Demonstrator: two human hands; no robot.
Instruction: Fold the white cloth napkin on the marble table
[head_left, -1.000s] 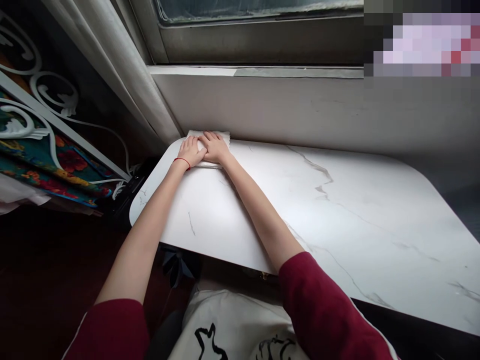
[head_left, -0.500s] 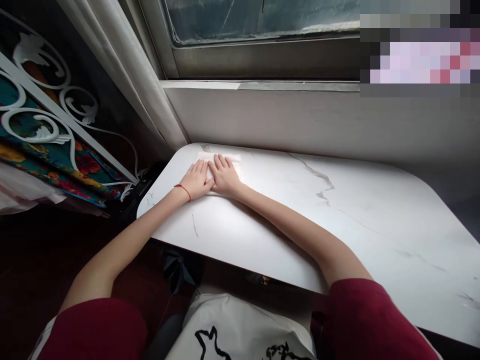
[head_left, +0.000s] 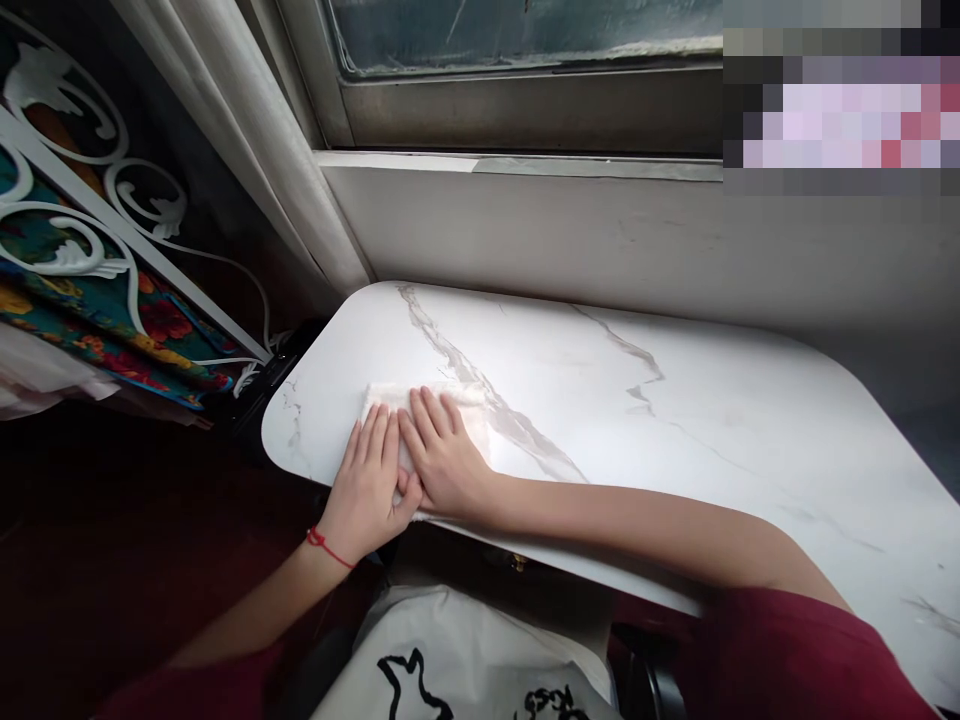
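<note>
A pale, whitish cloth [head_left: 474, 402] lies flat near the front edge of the white marble-patterned table [head_left: 720, 400], toward its left end. Pressed on the cloth's left part is my left hand [head_left: 367, 480], fingers stretched out, with a red string bracelet at the wrist. My right hand [head_left: 446, 455] rests flat on the middle of the cloth, fingers extended and slightly apart. The two hands touch near the thumbs. Much of the cloth is hidden under them.
Behind the table are a wall and a window [head_left: 525, 40] with a sill. A light curtain [head_left: 247, 130] hangs at the back left. White scrolled metalwork [head_left: 142, 240] with floral fabric stands at the left. A white printed cloth [head_left: 465, 660] covers my front.
Both hands have drawn the cloth from the table's far left edge toward me, to the near edge. A grey vein in the tabletop now shows where they were.
</note>
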